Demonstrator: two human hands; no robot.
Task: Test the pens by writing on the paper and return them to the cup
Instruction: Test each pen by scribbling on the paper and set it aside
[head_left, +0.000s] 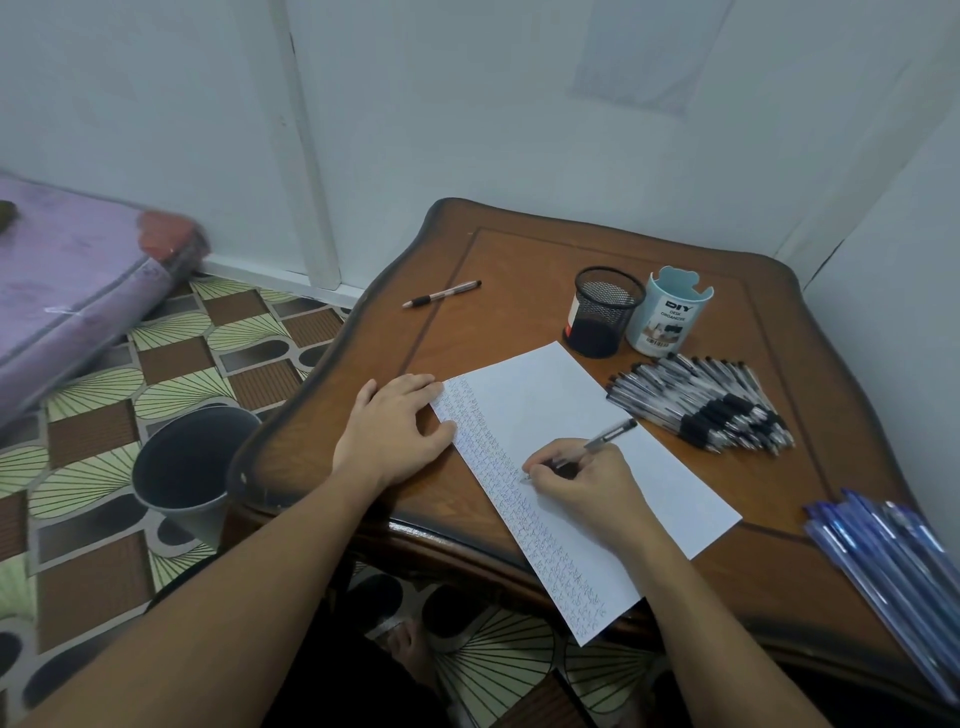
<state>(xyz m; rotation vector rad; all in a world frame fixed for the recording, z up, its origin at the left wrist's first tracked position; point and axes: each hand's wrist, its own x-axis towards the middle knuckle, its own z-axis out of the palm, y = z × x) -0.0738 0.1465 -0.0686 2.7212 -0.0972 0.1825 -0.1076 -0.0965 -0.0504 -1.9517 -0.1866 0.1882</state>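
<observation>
Gripping a pen (610, 434), the right hand (587, 488) is writing on the paper (545, 395), the left hand (395, 431) pressing its edge flat-fingered (pile (701, 405) beside the paper seemingly untested, cup (602, 312) looking empty).

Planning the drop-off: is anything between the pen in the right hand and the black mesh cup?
Nothing visible does. Between the grey-and-black pen in the right hand and the black wire-mesh cup lies only the flat white paper; the pile of black-gripped pens sits off to the right.
</observation>
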